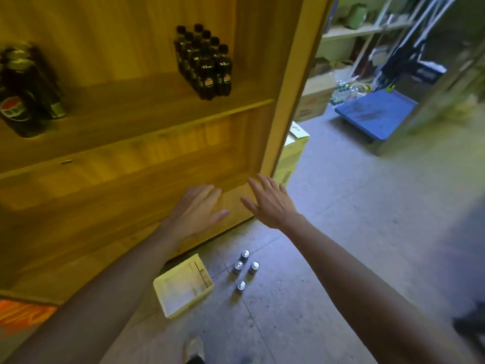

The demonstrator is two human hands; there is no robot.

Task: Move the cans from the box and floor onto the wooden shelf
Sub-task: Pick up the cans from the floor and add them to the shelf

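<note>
Both hands, left hand [195, 208] and right hand [270, 203], spread wide, grip empty (between loads, likely); four cans [245, 269] right of box [183, 285], below wooden shelf [136, 111].

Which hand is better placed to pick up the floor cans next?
Probably the right hand: open, empty, and roughly above the four cans. The left hand, also empty, sits nearer the box.
</note>
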